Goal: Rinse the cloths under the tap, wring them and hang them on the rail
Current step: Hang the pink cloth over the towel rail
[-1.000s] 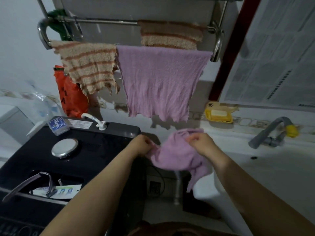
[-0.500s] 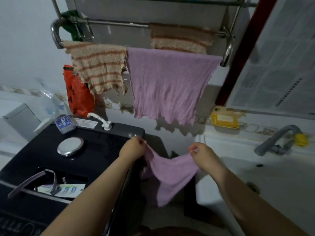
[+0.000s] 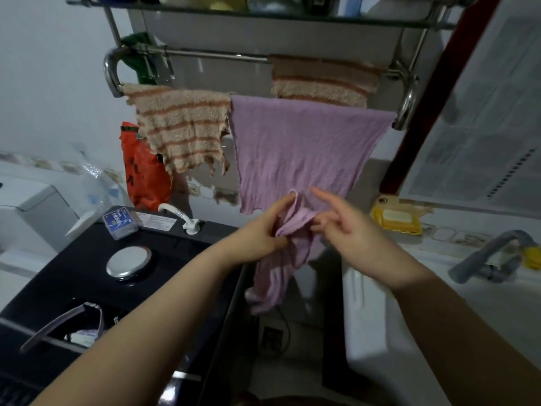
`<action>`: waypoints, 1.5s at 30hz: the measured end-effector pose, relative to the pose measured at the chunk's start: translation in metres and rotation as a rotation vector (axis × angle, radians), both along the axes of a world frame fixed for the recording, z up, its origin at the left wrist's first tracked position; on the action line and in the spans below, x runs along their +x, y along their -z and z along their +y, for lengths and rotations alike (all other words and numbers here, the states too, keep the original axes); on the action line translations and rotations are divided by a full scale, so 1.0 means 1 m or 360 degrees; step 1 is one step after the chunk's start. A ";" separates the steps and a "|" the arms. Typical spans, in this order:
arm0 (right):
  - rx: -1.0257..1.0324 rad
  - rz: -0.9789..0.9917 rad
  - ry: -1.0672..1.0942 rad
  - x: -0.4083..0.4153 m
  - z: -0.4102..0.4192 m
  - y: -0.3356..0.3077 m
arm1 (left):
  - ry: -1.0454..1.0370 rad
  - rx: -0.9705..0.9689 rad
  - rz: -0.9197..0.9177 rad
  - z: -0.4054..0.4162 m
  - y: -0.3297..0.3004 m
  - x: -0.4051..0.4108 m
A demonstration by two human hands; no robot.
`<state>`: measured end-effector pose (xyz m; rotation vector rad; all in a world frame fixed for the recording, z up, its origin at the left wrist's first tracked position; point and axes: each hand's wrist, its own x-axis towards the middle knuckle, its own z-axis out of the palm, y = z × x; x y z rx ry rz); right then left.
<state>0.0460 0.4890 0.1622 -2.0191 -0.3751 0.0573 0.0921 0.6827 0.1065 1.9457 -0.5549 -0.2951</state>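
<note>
While both hands [image 3: 295,232] pinch the cloth [image 3: 281,259] at centre, hanging is in hand; next, lift it to the rail [image 3: 210,55].

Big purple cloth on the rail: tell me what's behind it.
Behind the big purple cloth, a striped cloth hangs on the back rail; only its top shows. The wall there is covered.

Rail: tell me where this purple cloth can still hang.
The front rail is covered end to end by the striped cloth and the hung purple cloth. The back rail is bare from its left bracket to the second striped cloth. Both hands, left and right, hold the small purple cloth.
</note>
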 end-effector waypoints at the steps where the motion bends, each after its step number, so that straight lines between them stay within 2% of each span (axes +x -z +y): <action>1: -0.0123 -0.0132 0.0190 0.005 -0.005 -0.005 | -0.0018 0.0036 -0.0069 0.006 -0.013 0.004; 3: -0.0288 -0.0162 0.0315 0.019 -0.015 -0.006 | -0.0012 -0.0002 -0.0079 0.014 -0.040 0.011; 6: -0.0520 0.0473 -0.0175 0.032 -0.006 0.008 | 0.0105 -0.0087 0.0020 0.016 -0.082 0.013; 8: -0.0472 0.0603 -0.0381 0.033 0.010 0.027 | 0.0213 -0.0037 -0.0021 0.015 -0.107 0.013; 10: -0.0320 0.0655 -0.0330 0.033 0.023 0.038 | 0.0260 0.0078 -0.0134 0.019 -0.125 0.014; 12: -0.0230 0.0720 -0.0245 0.036 0.028 0.035 | 0.0133 0.0267 -0.0330 0.031 -0.140 0.019; 15: -0.0073 0.0495 -0.0060 0.040 0.030 0.006 | -0.0206 0.0703 -0.0735 0.057 -0.161 0.029; 17: 0.0278 0.0222 0.0161 0.043 0.032 -0.024 | -0.0325 0.0916 -0.0896 0.080 -0.176 0.032; 18: 0.0458 0.0074 0.0270 0.044 0.033 -0.041 | -0.0335 0.0926 -0.0884 0.092 -0.182 0.034; 19: 0.0634 -0.0058 0.0339 0.046 0.035 -0.057 | -0.0334 0.0830 -0.0803 0.105 -0.188 0.036; 20: 0.0819 -0.0151 0.0356 0.050 0.040 -0.074 | -0.0325 0.0591 -0.0660 0.116 -0.193 0.038; 22: 0.1061 -0.0255 0.0249 0.061 0.056 -0.101 | -0.0374 -0.0066 -0.0414 0.132 -0.198 0.045; 23: 0.1054 -0.0336 0.0183 0.068 0.067 -0.111 | -0.0488 -0.0318 -0.0373 0.138 -0.199 0.052; 25: 0.0800 -0.0684 0.0092 0.088 0.093 -0.125 | -0.0777 -0.0502 -0.0386 0.144 -0.200 0.069; 26: 0.0527 -0.0936 0.0059 0.102 0.105 -0.129 | -0.0873 -0.0520 -0.0382 0.144 -0.202 0.074; 28: -0.0266 -0.1309 0.0018 0.138 0.129 -0.138 | -0.0963 -0.0638 -0.0287 0.146 -0.207 0.087; 30: -0.1099 -0.1301 0.0092 0.174 0.148 -0.148 | -0.1025 -0.0797 -0.0057 0.150 -0.213 0.101; 31: -0.1347 -0.1209 0.0137 0.189 0.157 -0.153 | -0.1070 -0.0842 0.0088 0.153 -0.214 0.109; 33: -0.1460 -0.0975 0.0133 0.210 0.171 -0.160 | -0.1135 -0.0920 0.0292 0.152 -0.216 0.121; 37: -0.1085 -0.0324 0.0108 0.232 0.184 -0.174 | -0.1166 -0.1108 0.0409 0.144 -0.215 0.138; 42: -0.1321 -0.0214 0.0021 0.233 0.185 -0.187 | -0.1111 -0.1323 0.0459 0.141 -0.205 0.149; 45: -0.1530 -0.0323 0.0211 0.224 0.188 -0.180 | -0.1132 -0.1360 0.0492 0.144 -0.200 0.149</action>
